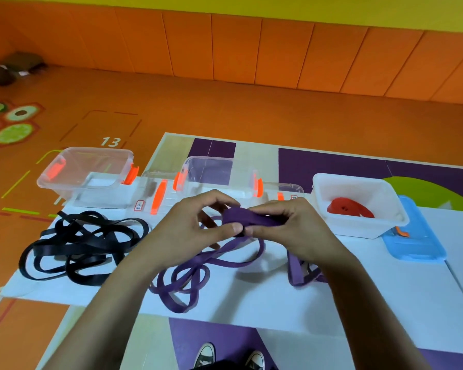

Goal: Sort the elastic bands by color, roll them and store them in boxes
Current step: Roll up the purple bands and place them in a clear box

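Together, both hands (241, 228) pinch a flat, matte purple band (247, 221) folded into loops

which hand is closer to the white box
Right. The right hand is just left of the white box; the left hand is farther left, beyond the purple band.

Playroom: padded orange walls (251, 49), numbered floor (110, 142)

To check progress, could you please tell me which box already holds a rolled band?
The white box on the right: a rolled red band lies in it, while the left clear box and the middle clear box look empty.
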A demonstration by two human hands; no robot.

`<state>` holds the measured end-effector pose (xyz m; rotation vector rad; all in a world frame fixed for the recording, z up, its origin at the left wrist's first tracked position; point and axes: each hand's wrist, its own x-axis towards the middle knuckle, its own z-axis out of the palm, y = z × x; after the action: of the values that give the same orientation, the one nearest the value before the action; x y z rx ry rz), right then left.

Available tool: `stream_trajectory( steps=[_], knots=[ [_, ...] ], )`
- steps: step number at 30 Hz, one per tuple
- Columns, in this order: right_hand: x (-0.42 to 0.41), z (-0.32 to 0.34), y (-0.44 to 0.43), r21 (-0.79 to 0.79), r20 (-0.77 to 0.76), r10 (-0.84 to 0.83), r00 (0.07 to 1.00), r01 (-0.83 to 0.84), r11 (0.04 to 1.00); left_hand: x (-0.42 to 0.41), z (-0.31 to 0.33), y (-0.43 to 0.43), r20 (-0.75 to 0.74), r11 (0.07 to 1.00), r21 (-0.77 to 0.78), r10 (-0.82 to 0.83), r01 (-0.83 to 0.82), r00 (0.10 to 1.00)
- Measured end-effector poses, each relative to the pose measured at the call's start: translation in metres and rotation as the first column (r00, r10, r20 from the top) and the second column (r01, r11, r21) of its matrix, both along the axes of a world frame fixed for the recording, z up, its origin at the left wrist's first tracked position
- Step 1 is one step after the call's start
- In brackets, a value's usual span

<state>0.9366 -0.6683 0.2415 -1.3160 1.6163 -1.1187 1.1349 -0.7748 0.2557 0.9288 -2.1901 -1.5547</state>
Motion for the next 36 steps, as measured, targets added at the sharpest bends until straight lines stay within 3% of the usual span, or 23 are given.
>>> stream_trajectory(
  steps=[3, 8, 12, 16, 19, 23, 25, 30, 36],
  knots=[
    [0.003, 0.002, -0.003, -0.006, -0.073, 0.018, 0.997, -0.019, 1.000, 0.001, 0.007, -0.002, 0.004, 0.997, -0.066, -0.043, 0.044, 0.999],
    [0.005, -0.007, -0.002, -0.094, 0.049, -0.048, 0.998, 0.053, 0.994, 0.001, -0.001, -0.003, -0.160, 0.999, 0.004, 0.032, -0.032, 0.987],
    [0.010, -0.016, -0.008, -0.137, 0.212, -0.070, 0.975, 0.101, 0.985, -0.007, -0.013, 0.000, -0.357, 0.980, 0.152, 0.172, -0.125, 0.918],
    [0.015, -0.031, -0.012, -0.154, 0.325, -0.152, 0.933, 0.211, 0.965, -0.016, -0.021, 0.010, -0.423, 0.949, 0.299, 0.227, -0.102, 0.877],
    [0.012, -0.029, -0.011, -0.143, 0.275, -0.139, 0.951, 0.183, 0.973, -0.013, -0.021, 0.011, -0.321, 0.943, 0.315, 0.210, -0.104, 0.924],
    [0.000, -0.010, -0.006, -0.056, 0.063, -0.036, 0.997, 0.039, 0.998, -0.001, -0.008, -0.003, 0.027, 0.993, -0.108, 0.041, -0.038, 0.999],
    [-0.001, 0.000, -0.007, -0.032, -0.038, 0.011, 0.999, -0.013, 0.999, 0.001, -0.001, -0.006, 0.044, 0.987, -0.158, -0.031, 0.037, 0.999],
    [-0.001, 0.002, -0.006, -0.129, 0.053, -0.022, 0.998, 0.029, 0.991, 0.000, 0.000, -0.006, -0.139, 0.996, -0.091, -0.020, 0.008, 0.990],
    [0.002, -0.028, -0.013, -0.168, 0.311, -0.102, 0.945, 0.160, 0.973, -0.014, -0.011, 0.002, -0.412, 0.974, 0.220, 0.138, -0.048, 0.901]
  ],
)
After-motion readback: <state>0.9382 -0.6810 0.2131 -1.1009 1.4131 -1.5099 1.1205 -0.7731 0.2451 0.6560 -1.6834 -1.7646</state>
